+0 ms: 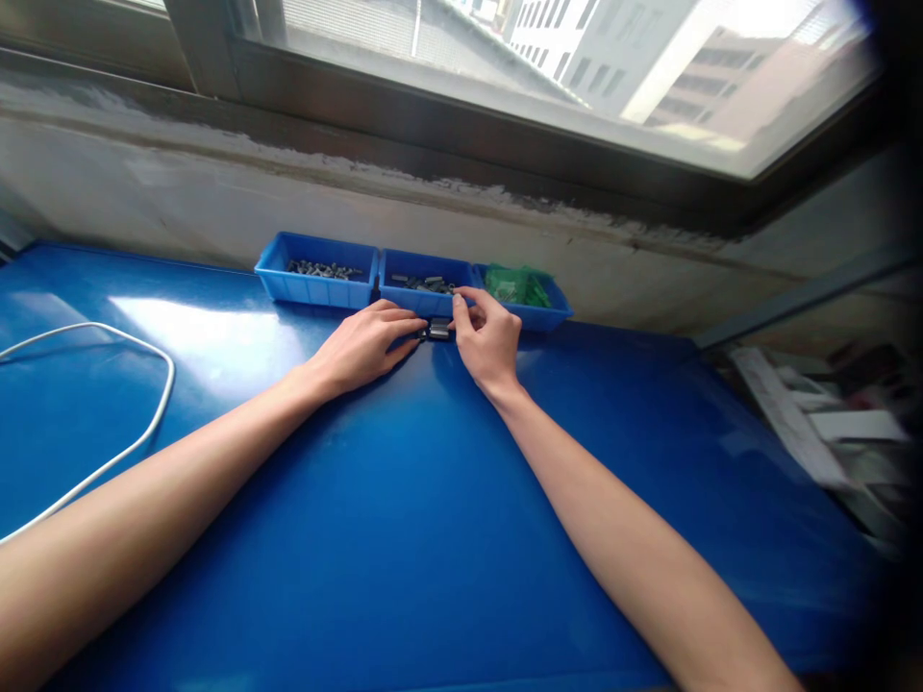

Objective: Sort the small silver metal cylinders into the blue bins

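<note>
My left hand (371, 346) rests on the blue tabletop with thumb and fingers drawn together at the left end of a small dark metal part (439, 330). This part is a short block with a shiny grey top, lying in front of the middle bin. To its right, my right hand (491, 338) is raised by the bin's front wall. Thumb and forefinger are pinched together there at the rim; whatever they hold is too small to make out. The middle blue bin (425, 264) contains several small grey metal cylinders.
Beside it on the left, another blue bin (310, 288) has many small metal pieces. The right bin (544, 314) holds a green plastic bag (509, 284). A white cable (162, 389) curves across the table's left side. Behind the bins are a wall and a window; clutter (851, 423) lies at right.
</note>
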### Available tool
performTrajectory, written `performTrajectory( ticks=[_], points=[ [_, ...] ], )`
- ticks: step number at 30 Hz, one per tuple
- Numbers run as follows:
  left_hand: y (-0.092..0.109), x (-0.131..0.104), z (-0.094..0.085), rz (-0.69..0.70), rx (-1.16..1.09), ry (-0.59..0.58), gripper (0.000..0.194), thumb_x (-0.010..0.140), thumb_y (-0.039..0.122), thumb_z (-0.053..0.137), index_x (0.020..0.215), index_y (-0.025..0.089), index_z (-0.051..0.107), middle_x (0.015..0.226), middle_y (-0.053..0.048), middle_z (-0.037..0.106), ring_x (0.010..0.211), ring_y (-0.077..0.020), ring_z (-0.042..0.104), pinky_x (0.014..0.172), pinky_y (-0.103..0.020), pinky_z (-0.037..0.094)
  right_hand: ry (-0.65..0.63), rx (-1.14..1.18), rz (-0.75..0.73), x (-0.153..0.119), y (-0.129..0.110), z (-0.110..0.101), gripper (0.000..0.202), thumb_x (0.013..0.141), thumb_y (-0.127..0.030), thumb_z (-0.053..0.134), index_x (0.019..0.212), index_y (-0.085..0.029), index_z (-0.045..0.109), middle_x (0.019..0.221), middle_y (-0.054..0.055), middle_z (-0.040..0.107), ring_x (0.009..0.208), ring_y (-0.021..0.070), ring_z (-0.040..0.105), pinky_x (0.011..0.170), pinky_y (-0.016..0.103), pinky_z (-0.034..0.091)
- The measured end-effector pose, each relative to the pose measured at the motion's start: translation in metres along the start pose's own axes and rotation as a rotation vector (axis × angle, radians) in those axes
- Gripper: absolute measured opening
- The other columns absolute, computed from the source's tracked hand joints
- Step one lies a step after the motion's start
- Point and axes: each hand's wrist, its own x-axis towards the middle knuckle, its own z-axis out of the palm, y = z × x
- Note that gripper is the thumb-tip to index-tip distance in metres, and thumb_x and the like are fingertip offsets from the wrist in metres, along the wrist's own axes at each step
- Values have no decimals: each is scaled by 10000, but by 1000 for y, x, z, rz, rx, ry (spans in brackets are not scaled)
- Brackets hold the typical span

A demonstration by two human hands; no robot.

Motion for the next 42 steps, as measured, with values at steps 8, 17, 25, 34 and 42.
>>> performTrajectory(
  ticks=[8, 17, 25, 34, 42],
  points=[
    [-2, -2, -1, -42, 13, -4, 256, 996, 377, 602, 1046, 187, 766, 1068, -112, 771, 1012, -261, 688, 923, -374, 545, 19, 45, -16, 1, 1, 1, 315, 982, -443, 565, 1059, -208, 759, 684, 34, 732, 607, 201, 692, 630, 305, 542],
    [-1, 0, -2, -142, -68, 70, 159, 961, 254, 601, 1070, 198, 703, 986, -58, 756, 861, -204, 705, 790, -294, 517, 15, 83, -10, 1, 0, 0, 302, 975, -429, 573, 1061, -203, 754, 651, 16, 709, 580, 191, 670, 622, 311, 532],
    [3, 2, -9, -228, -382, 179, 251, 971, 306, 597, 1157, 181, 712, 890, -45, 773, 767, -164, 729, 772, -256, 545, 13, 66, -107, -3, -7, -3, 270, 983, -375, 541, 1078, -220, 742, 636, -4, 681, 536, 166, 625, 606, 301, 509],
    [3, 2, -12, -289, -635, 207, 508, 937, 361, 658, 1407, 188, 575, 855, -37, 753, 754, -164, 734, 736, -250, 576, -242, 54, -315, -10, -13, -6, 306, 891, -284, 662, 1178, -207, 734, 676, -34, 695, 522, 113, 555, 627, 248, 482],
    [7, 2, -16, -318, -676, 189, 655, 904, 496, 714, 1453, 204, 508, 808, -24, 741, 699, -171, 730, 697, -255, 581, -315, 49, -440, -11, -7, -2, 255, 979, -376, 635, 1124, -223, 779, 779, 5, 757, 621, 129, 648, 674, 245, 494]
  ],
)
